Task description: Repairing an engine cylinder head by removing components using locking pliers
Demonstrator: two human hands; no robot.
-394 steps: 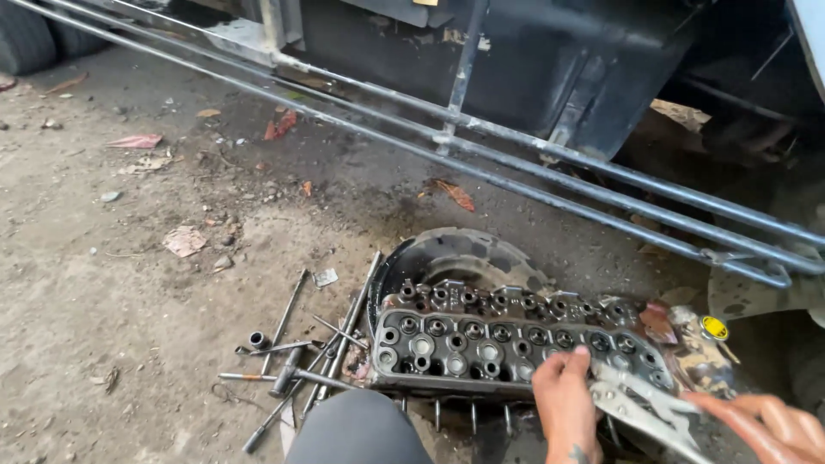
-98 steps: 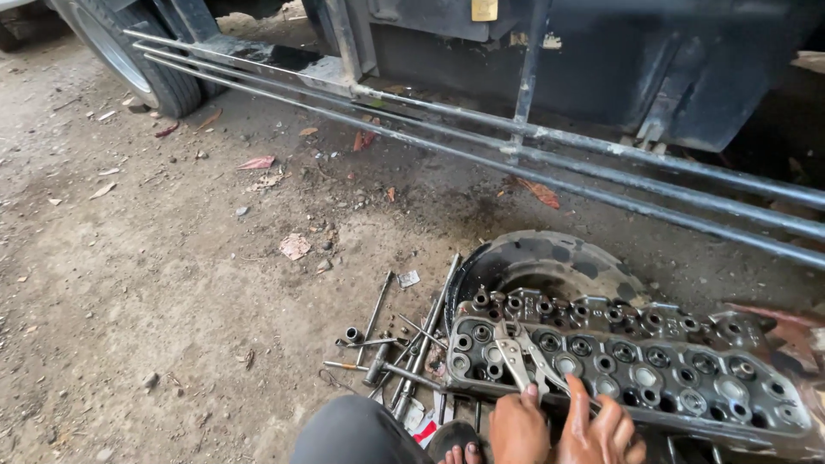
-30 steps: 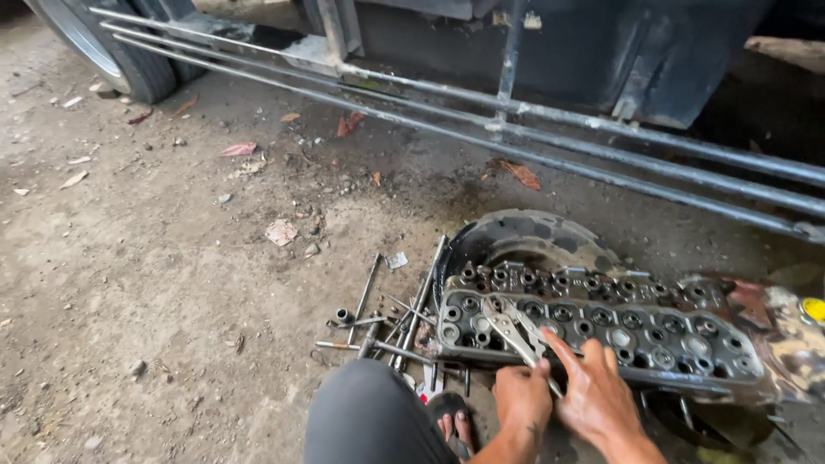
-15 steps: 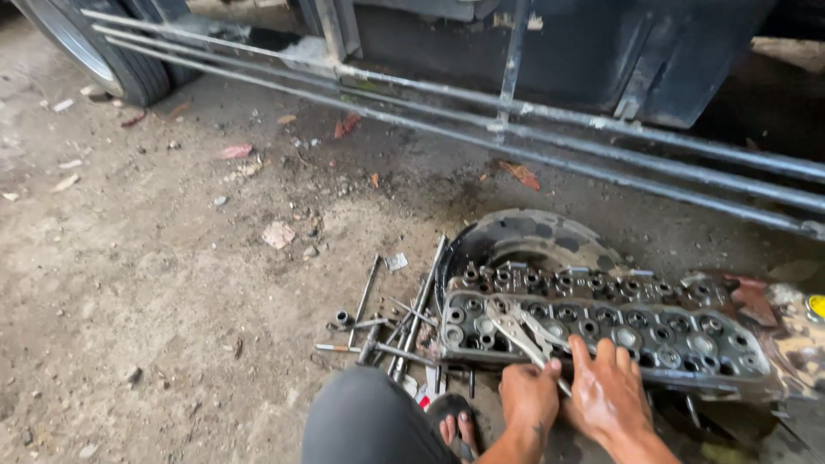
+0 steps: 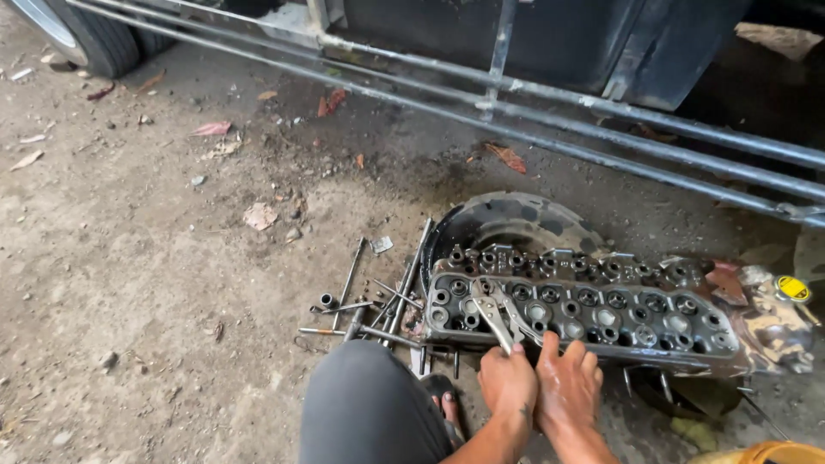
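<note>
A greasy metal cylinder head (image 5: 601, 309) with several round valve holes lies on the ground in front of me. A pair of silvery pliers (image 5: 497, 311) lies tilted across its left part, jaws in among the holes. My left hand (image 5: 507, 382) is closed around the plier handles at the head's near edge. Right beside it, my right hand (image 5: 567, 387) rests flat with its fingers spread on the same near edge, holding nothing. My knee in grey trousers (image 5: 369, 404) is just left of the hands.
Loose rods, sockets and bolts (image 5: 369, 305) lie on the dirt left of the head. A dark round housing (image 5: 507, 219) sits behind it. Steel rails (image 5: 550, 107) of a vehicle run across the back, with a tyre (image 5: 94, 39) at top left. A yellow cap (image 5: 792, 288) is at right.
Both hands have drawn back a little toward the head's near edge. The left hand has kept hold of the pliers. The view has shifted slightly.
</note>
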